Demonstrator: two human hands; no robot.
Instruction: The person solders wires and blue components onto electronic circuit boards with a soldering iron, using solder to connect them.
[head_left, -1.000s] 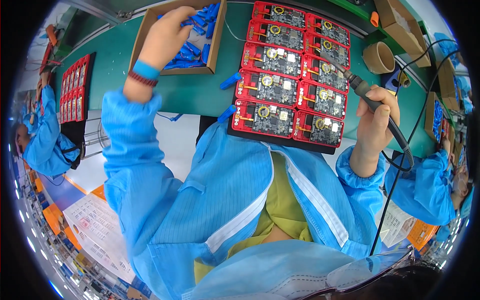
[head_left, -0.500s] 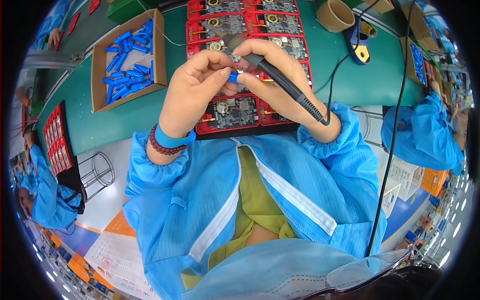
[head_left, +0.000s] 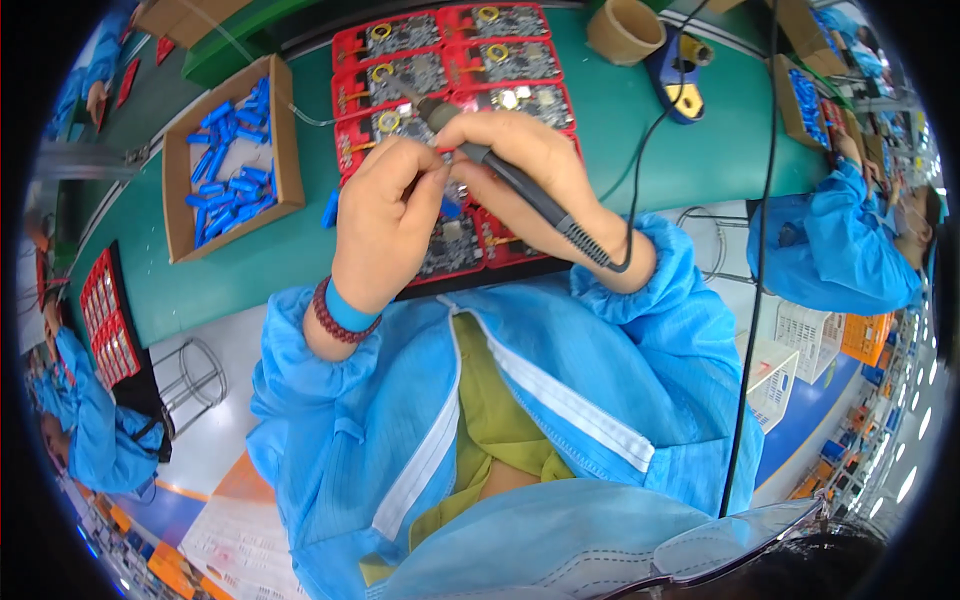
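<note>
My right hand (head_left: 548,165) is wrapped round the dark handle of a soldering iron (head_left: 527,193), whose metal tip points to the far left over the boards. Close against it, my left hand (head_left: 385,225) is closed in a pinch, thumb against fingers; what sits in the pinch is too small to make out. Just below the fingertips shows a blue cylindrical battery (head_left: 450,208), partly hidden; whether it hangs or rests on a board I cannot tell. Beneath both hands lie circuit boards in red cases (head_left: 500,62), set in rows. Another blue battery (head_left: 331,208) lies beside my left hand.
An open cardboard box (head_left: 292,150) of blue batteries stands on the green table (head_left: 620,155) at left. A blue soldering-iron stand (head_left: 672,85) with a yellow sponge and a tan round pot (head_left: 625,32) are at far right. The iron's black cable (head_left: 634,190) runs by my right wrist.
The view has shifted, so the table things appear further left. The blue battery held between my fingers before now shows below them. My left hand has turned, its fingers more tightly closed.
</note>
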